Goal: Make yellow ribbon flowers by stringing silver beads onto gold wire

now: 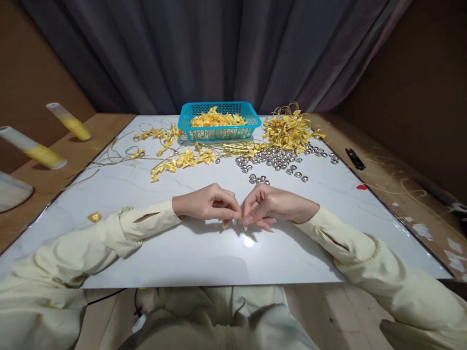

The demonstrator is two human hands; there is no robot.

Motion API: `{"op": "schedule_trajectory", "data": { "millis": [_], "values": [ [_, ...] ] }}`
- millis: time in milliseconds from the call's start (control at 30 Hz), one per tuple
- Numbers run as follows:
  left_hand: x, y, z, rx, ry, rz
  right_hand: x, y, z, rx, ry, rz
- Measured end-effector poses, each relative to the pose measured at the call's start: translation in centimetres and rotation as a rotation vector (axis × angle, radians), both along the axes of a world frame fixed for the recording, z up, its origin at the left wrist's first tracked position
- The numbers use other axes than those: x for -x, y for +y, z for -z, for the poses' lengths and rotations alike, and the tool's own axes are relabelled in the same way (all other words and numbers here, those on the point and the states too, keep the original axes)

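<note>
My left hand (215,203) and my right hand (268,206) meet fingertip to fingertip over the white tabletop. Between both pinches runs a short, thin yellowish cord (241,218); most of it is hidden by the fingers. Beyond my right hand lie silvery ring-like pieces (279,159). Yellow ribbon pieces (186,159) form a row past my left hand. A single gold piece (95,217) rests near my left sleeve.
A blue basket (221,132) of yellow pieces stands at the back, with a pile of yellow pieces on cords (288,131) to its right. Black clippers (355,159) lie on the right. Yellow spools (44,154) stand at the left.
</note>
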State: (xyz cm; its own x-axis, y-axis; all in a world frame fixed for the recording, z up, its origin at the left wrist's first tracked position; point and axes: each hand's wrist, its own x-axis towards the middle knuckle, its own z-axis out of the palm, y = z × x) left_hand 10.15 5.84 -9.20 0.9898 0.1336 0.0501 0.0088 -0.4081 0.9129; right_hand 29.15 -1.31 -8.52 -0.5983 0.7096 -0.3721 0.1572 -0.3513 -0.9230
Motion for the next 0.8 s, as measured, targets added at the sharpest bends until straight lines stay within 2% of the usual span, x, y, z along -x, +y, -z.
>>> {"op": "schedule_trajectory", "data": {
  "millis": [500, 800],
  "values": [
    [0.02, 0.04, -0.26, -0.076, 0.013, 0.033, 0.06, -0.02, -0.15, -0.005, -0.019, -0.023],
    [-0.04, -0.21, -0.58, -0.198, -0.038, 0.031, 0.05, 0.03, -0.19, 0.008, -0.002, -0.006]
  ]
}}
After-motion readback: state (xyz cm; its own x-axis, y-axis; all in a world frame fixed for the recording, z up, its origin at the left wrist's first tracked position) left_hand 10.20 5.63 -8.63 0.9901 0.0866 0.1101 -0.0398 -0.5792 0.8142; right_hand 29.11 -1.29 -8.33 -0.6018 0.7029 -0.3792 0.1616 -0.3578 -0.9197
